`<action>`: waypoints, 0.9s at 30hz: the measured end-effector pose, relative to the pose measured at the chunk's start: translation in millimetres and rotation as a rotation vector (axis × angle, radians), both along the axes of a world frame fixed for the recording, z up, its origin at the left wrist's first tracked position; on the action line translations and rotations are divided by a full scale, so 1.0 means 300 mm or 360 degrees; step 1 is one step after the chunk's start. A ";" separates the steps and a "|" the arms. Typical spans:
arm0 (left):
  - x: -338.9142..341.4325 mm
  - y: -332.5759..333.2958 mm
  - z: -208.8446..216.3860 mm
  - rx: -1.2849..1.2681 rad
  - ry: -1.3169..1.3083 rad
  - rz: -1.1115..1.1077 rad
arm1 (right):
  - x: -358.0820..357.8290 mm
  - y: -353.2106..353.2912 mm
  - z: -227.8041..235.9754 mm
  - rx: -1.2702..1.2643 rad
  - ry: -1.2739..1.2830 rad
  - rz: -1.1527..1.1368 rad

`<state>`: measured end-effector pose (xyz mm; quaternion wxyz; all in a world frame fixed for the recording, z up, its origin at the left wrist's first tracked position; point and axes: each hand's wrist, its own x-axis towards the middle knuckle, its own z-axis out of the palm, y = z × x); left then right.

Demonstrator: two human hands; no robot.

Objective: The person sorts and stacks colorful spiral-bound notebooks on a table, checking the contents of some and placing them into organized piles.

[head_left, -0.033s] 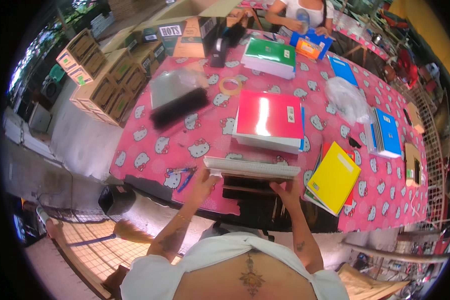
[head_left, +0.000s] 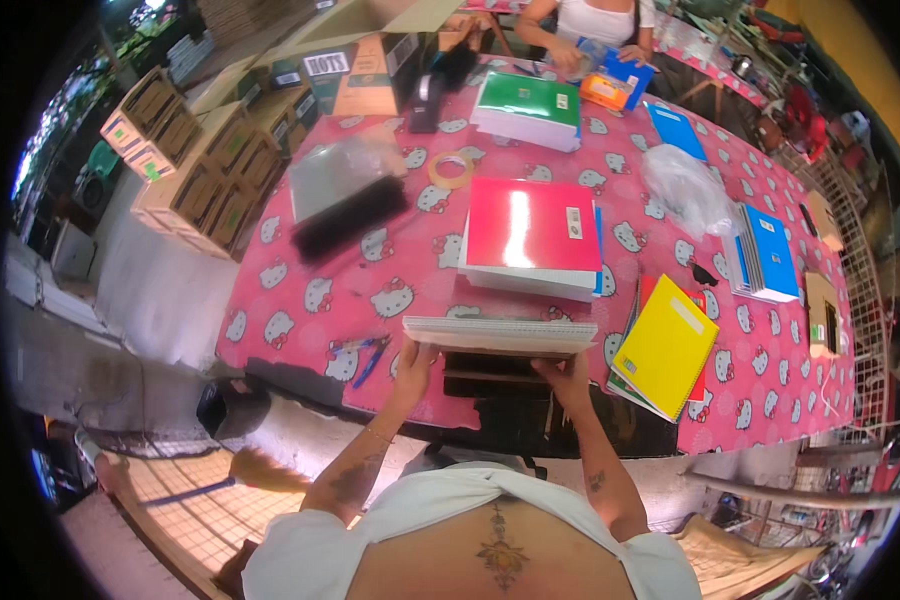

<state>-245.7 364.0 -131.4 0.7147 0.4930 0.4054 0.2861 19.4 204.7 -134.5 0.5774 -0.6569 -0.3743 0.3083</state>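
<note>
Between my two hands is a stack of white sheets (head_left: 500, 333) standing on its long edge, with a row of small marks along its top. My left hand (head_left: 413, 372) grips its left end. At the right end, my right hand (head_left: 564, 378) holds it with the thumb on the near side. Below the stack is a dark wooden block or stand (head_left: 500, 375) at the table's near edge. Just beyond lies a pile of notebooks with a shiny red cover (head_left: 535, 225). A yellow spiral notebook (head_left: 667, 350) rests to the right, and blue-handled pliers (head_left: 370, 358) to the left.
On the pink patterned tablecloth (head_left: 300, 325) are a black brush (head_left: 350, 218), a tape roll (head_left: 451, 170), a green-covered pile (head_left: 527, 105), a plastic bag (head_left: 685, 190) and blue notebooks (head_left: 767, 255). Cartons (head_left: 205, 185) stand left. Across the table, a person (head_left: 600, 30) handles a blue notebook (head_left: 625, 72).
The whole view has shifted slightly. My hands keep their hold on the stack of white sheets. The other person's hand has come down closer to the blue notebook.
</note>
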 end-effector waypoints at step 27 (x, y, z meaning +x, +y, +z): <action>-0.134 0.117 0.472 0.1572 0.0470 0.0005 | -0.361 0.362 0.522 0.0200 -0.1666 0.0391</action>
